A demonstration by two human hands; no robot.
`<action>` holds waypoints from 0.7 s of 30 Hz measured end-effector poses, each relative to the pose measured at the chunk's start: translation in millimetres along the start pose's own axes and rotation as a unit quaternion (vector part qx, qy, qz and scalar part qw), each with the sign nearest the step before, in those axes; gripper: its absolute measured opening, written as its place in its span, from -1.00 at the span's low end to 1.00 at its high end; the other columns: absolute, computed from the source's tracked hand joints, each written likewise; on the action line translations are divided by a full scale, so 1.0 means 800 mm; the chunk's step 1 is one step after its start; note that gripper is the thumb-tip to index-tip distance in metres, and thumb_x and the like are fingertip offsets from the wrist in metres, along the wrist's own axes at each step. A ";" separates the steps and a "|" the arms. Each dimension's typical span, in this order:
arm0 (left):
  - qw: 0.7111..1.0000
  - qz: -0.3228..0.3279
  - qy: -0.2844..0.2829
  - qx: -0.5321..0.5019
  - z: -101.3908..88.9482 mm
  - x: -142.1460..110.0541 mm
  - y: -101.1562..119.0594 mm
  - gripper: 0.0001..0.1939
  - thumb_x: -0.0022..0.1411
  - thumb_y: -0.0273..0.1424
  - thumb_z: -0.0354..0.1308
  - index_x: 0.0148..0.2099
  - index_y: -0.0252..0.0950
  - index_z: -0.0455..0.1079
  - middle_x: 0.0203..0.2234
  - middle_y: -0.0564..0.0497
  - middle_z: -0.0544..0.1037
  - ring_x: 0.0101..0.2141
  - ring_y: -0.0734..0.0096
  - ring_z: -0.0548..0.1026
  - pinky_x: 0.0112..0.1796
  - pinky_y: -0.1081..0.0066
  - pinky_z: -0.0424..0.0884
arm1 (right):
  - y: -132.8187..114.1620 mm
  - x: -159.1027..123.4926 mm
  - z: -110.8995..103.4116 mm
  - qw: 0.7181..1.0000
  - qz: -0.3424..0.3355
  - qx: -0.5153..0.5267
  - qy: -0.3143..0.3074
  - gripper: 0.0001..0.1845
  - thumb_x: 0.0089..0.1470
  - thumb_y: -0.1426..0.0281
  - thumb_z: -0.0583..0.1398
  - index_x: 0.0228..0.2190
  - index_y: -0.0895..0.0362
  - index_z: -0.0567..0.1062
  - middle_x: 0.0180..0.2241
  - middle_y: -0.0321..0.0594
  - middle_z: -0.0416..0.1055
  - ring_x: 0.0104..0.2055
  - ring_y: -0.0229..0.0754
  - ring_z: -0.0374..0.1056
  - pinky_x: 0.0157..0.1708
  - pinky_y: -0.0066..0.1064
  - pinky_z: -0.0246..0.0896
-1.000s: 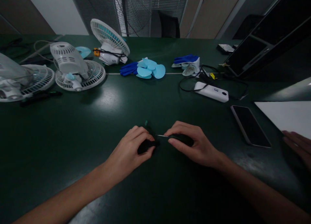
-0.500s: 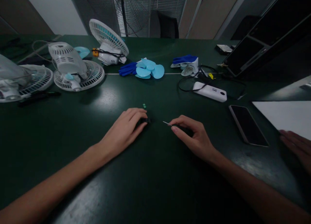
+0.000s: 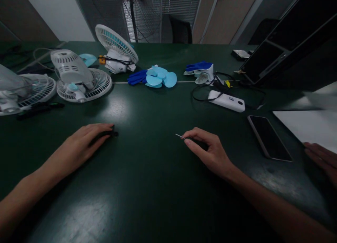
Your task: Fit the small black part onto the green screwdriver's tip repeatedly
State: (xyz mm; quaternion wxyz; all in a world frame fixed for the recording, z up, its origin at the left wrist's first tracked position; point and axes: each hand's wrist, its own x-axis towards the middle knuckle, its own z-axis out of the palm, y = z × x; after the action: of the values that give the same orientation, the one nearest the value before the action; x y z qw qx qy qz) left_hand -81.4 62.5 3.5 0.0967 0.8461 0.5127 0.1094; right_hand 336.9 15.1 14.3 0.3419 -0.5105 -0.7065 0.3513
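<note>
My left hand [image 3: 83,142] rests on the dark green table [image 3: 147,186] at the left, fingers closed over a small black tool handle [image 3: 112,133] whose tip pokes out past the fingertips. At the centre right, my right hand [image 3: 207,150] curls over a second dark tool, whose thin metal tip [image 3: 179,136] sticks out to the left between thumb and forefinger. The two hands are well apart.
Dismantled white fans [image 3: 79,79] and a fan head [image 3: 116,48] lie at the back left, with light blue fan blades [image 3: 159,78], blue gloves [image 3: 200,67], a white power bank [image 3: 226,101] and a phone [image 3: 268,137]. White paper [image 3: 308,125] and another person's hand [image 3: 321,158] are at the right.
My hands were together at the centre with the tools touching. They have separated: the left hand slid far to the left with its black handle, and the right hand stayed near the centre.
</note>
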 end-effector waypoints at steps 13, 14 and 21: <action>0.996 -0.029 0.060 0.058 -0.019 -0.046 -0.079 -0.48 0.43 -0.16 -0.22 0.31 -0.18 0.20 0.17 0.01 0.32 0.18 -0.04 0.35 -0.18 -0.06 0.36 | 0.003 0.000 0.000 1.000 0.008 -0.002 -0.008 -0.82 0.28 0.24 0.18 -0.14 -0.04 0.54 -0.22 -0.31 0.48 -0.21 -0.23 0.39 -0.27 -0.36 0.26; 0.996 -0.028 0.062 0.060 -0.019 -0.048 -0.082 -0.48 0.44 -0.16 -0.23 0.31 -0.20 0.20 0.17 -0.01 0.31 0.17 -0.05 0.35 -0.20 -0.05 0.35 | 0.003 0.000 0.000 1.000 0.007 -0.005 -0.008 -0.83 0.28 0.25 0.18 -0.14 -0.04 0.54 -0.22 -0.32 0.47 -0.21 -0.24 0.39 -0.28 -0.37 0.26; 0.994 -0.076 0.043 0.064 -0.023 -0.056 -0.104 -0.42 0.46 -0.12 -0.27 0.26 -0.34 0.29 0.15 -0.10 0.32 0.14 -0.08 0.36 -0.17 -0.06 0.33 | 0.001 0.000 -0.001 1.000 0.009 -0.004 -0.005 -0.82 0.27 0.25 0.19 -0.14 -0.02 0.54 -0.24 -0.31 0.48 -0.23 -0.25 0.39 -0.29 -0.38 0.26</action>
State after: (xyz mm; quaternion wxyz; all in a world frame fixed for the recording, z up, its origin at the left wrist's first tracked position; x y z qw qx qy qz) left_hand -177.4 61.9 -6.0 0.0284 0.8036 0.5851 0.1055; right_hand 337.8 15.7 14.2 0.3330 -0.5163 -0.7052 0.3540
